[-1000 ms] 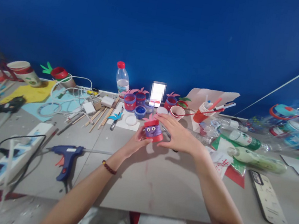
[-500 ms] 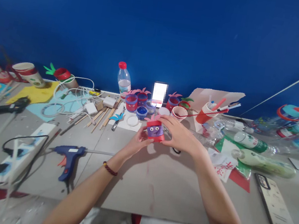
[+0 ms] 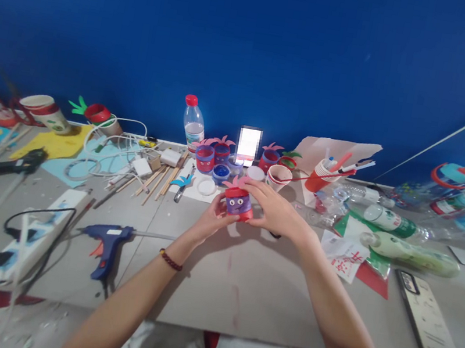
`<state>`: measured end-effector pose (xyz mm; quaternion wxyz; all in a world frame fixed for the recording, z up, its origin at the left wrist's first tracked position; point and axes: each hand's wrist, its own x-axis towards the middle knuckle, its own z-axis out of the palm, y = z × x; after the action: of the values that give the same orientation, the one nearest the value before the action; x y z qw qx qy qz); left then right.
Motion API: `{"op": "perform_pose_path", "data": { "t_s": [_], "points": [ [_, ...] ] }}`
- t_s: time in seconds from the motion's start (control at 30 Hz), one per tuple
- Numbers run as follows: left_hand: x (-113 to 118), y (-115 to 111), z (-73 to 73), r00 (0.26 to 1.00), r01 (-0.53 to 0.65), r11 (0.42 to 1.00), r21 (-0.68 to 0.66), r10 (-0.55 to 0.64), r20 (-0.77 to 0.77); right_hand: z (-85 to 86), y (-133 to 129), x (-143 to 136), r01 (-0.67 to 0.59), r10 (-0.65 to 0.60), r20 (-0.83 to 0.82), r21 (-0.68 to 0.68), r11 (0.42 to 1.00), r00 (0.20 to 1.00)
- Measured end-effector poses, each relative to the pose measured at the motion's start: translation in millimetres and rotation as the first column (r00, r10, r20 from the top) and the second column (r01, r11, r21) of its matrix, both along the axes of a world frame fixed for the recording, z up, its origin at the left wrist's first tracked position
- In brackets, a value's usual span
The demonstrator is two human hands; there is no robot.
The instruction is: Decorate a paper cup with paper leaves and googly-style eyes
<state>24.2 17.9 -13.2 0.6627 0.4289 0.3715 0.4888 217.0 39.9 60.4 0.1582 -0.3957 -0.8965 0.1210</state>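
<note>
Between my two hands is a small painted cup (image 3: 237,205), red and purple, with a cartoon face and pink paper leaves on top. My left hand (image 3: 213,218) grips its left side and lower edge, thumb in front. On its right side and top rest the fingers of my right hand (image 3: 273,209), with the thumb low by the base. Just behind stand similar painted cups (image 3: 204,159) with pink leaves, an open jar of blue paint (image 3: 221,173) and a white paper cup (image 3: 279,175) with a red-tipped stick across it.
To the left lie a blue glue gun (image 3: 109,243) and a white power strip (image 3: 35,237) with cords. A phone (image 3: 430,320) lies at the right, near plastic bottles (image 3: 397,220). A water bottle (image 3: 193,124) stands by the blue wall, and wooden sticks (image 3: 161,180) lie left of centre.
The painted cup has tilted and turned slightly in my hands, its face shifting a little to the left. Both hands keep their hold; the other things stay put.
</note>
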Motion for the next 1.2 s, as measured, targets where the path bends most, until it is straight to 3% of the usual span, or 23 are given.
{"op": "perform_pose_path", "data": {
  "t_s": [0.17,0.27,0.4,0.53,0.63,0.83,1.2],
  "points": [
    [-0.6,5.3,-9.0,0.998,-0.061,0.998,0.019,0.061,-0.012,8.5,-6.0,-5.8,0.031,-0.033,-0.022,-0.066,0.997,0.999],
    [-4.5,12.7,-17.4,0.973,-0.231,0.972,0.052,0.232,-0.012,12.1,-4.4,-1.2,0.065,-0.073,-0.073,-0.109,0.992,0.995],
    [-12.1,20.8,-18.0,0.858,-0.506,0.848,0.159,0.513,-0.007,3.9,11.9,6.1,0.139,-0.152,-0.160,-0.092,0.986,0.975],
    [-17.5,24.1,-10.3,0.748,-0.651,0.732,0.201,0.663,0.007,-11.4,42.2,-2.2,0.222,-0.234,-0.171,-0.085,0.971,0.957],
    [-19.7,25.4,-7.9,0.701,-0.698,0.689,0.195,0.713,-0.006,-12.7,66.5,-19.6,0.254,-0.260,-0.095,-0.070,0.965,0.961],
    [-24.5,28.5,-9.5,0.672,-0.708,0.655,0.263,0.740,-0.033,4.3,102.7,-52.3,0.329,-0.318,0.121,-0.077,0.941,0.940],
    [-25.7,28.2,-13.7,0.662,-0.692,0.662,0.287,0.741,-0.111,2.3,121.2,-56.4,0.302,-0.302,0.230,0.039,0.953,0.925]
  ]
}}
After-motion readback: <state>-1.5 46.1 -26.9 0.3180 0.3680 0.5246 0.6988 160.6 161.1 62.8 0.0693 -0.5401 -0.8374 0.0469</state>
